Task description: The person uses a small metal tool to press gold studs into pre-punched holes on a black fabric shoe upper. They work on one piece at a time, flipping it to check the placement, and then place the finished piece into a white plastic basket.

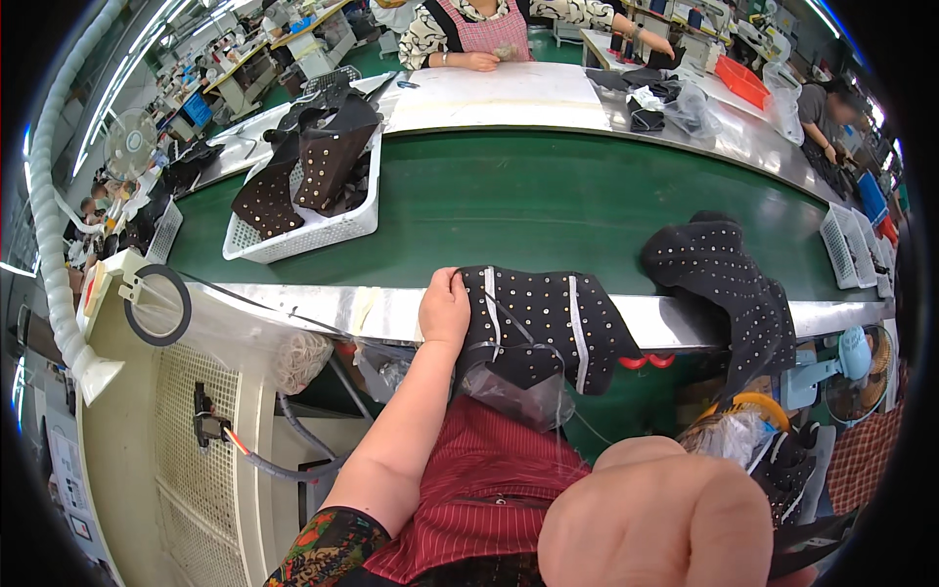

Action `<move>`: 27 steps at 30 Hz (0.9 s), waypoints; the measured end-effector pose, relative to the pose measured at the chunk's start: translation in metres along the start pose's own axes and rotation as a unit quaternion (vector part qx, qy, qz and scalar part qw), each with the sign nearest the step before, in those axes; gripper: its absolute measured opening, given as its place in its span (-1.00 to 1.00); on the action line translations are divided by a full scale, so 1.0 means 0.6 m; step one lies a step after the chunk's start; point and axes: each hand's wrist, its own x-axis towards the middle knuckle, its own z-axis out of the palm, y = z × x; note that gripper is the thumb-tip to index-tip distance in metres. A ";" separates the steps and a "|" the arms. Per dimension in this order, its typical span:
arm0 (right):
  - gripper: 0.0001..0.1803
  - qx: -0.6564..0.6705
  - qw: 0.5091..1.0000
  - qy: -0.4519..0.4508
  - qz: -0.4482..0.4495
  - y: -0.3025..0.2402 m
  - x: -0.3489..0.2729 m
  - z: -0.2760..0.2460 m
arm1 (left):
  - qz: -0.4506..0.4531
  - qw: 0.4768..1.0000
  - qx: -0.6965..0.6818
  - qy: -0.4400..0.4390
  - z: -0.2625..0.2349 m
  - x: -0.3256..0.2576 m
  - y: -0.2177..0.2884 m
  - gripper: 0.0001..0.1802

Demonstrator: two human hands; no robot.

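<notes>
My left hand [445, 308] is closed on the left edge of a black studded fabric piece [538, 313] at the near edge of the bench. White strips run across this piece, and a thin dark strip lies loosely over it. Below it hangs a clear plastic bag [518, 396]. My right hand [655, 519] is raised very close to the camera at lower right, its fingers curled. What it holds, if anything, is hidden. A thin thread trails from the fabric toward it.
A second black studded piece [724, 274] drapes over the bench edge at right. A white basket [313, 235] of studded pieces stands on the green belt [509, 205]. Red scissor handles [646, 362] show below the edge. A person [484, 39] sits opposite; a fan [856, 372] stands right.
</notes>
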 end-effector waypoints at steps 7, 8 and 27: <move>-0.39 -0.044 0.996 0.075 0.001 -0.003 0.006 0.025 | -0.004 1.000 0.000 -0.004 -0.001 -0.001 0.003 -0.79; -0.40 -0.058 0.996 0.018 -0.067 0.018 0.007 -0.003 | -0.004 1.000 0.002 -0.004 -0.001 -0.002 0.004 -0.80; -0.42 0.021 0.998 0.052 0.028 -0.003 0.010 -0.010 | -0.012 1.000 -0.004 -0.006 0.003 0.001 -0.006 -0.80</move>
